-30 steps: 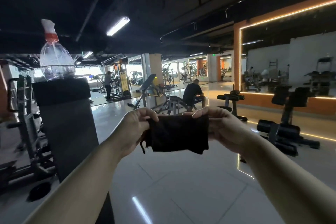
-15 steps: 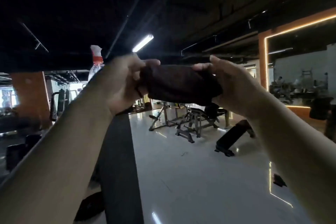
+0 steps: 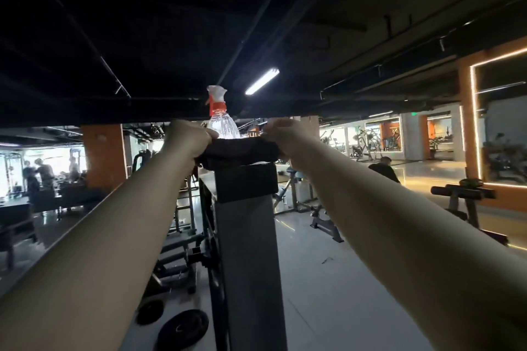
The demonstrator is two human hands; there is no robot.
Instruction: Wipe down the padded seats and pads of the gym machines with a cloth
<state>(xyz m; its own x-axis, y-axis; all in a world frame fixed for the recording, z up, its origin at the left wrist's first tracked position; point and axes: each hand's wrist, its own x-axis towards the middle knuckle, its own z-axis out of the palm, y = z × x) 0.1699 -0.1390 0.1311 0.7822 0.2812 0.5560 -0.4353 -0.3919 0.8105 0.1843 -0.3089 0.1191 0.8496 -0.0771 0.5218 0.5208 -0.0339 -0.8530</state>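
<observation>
At the centre of the frame, the left hand (image 3: 188,137) and right hand (image 3: 281,134) each grip one end of a dark cloth (image 3: 242,151), fingers curled round it. The cloth stretches with its long axis left to right across the top of an upright bench pad (image 3: 245,236). A spray bottle (image 3: 221,120) stands upright just behind it; a forward wipe would likely topple it.
</observation>
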